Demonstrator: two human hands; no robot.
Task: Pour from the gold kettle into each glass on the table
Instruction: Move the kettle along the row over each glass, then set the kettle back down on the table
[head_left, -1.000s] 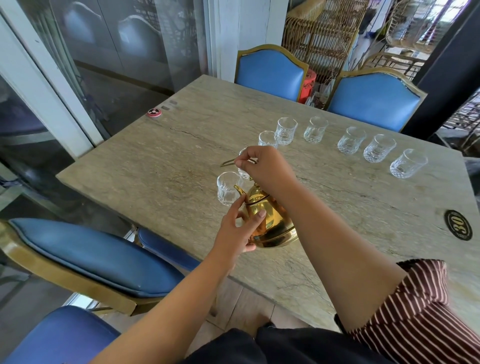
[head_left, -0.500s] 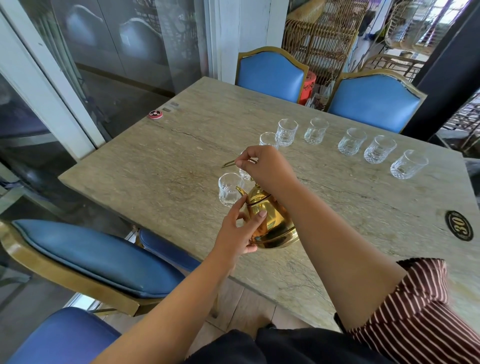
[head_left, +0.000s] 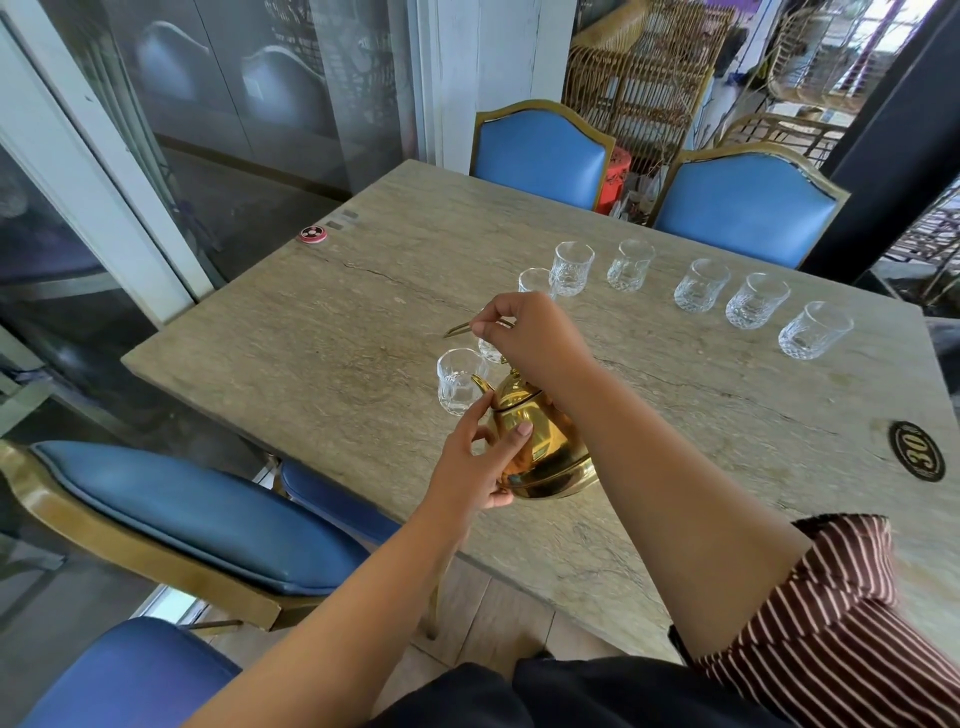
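The gold kettle (head_left: 545, 441) is tilted to the left above the stone table (head_left: 322, 358), its spout at the rim of the nearest cut glass (head_left: 458, 381). My right hand (head_left: 535, 338) grips the kettle's thin handle from above. My left hand (head_left: 483, 462) rests against the kettle's belly, fingers spread on it. A second glass (head_left: 491, 351) is half hidden behind my right hand, and a third (head_left: 535, 280) stands just beyond it. Several more clear glasses curve away to the right, from one (head_left: 571, 267) to the last (head_left: 813, 330).
A small red round disc (head_left: 312, 235) lies near the table's far left corner, and a black number badge (head_left: 917, 451) sits on the right. Blue gold-framed chairs stand at the far side (head_left: 540, 150) and at the near left (head_left: 197, 519).
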